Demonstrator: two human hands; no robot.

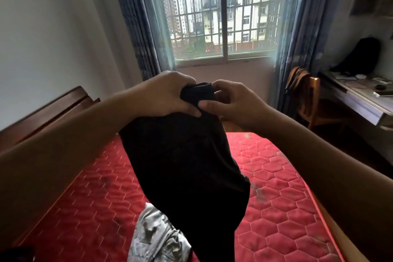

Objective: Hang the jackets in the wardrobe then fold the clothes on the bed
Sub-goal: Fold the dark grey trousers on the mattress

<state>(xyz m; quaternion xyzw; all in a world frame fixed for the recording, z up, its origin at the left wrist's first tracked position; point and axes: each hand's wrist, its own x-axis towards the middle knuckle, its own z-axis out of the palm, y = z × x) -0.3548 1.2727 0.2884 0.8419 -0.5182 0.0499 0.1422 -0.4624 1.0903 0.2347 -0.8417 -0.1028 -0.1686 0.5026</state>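
Clothes, two items.

Item one: pale patterned garment, crumpled on the red mattress nearest me, untouched.

Item two: black garment, held up over the mattress, hanging long, its lower end in front of item one.

Left hand: fingers curled over the bunched top edge, gripping it.

Right hand: thumb and fingers pinching the same edge just beside.

Step, as I judge it: folding, with this piece being sorted for its edges.

Next move calls for spreading my hands apart along that edge, then laying the piece flat on bare mattress beside the pale one.

Farther off: wooden chair with brown cloth over its back, desk, barred window.
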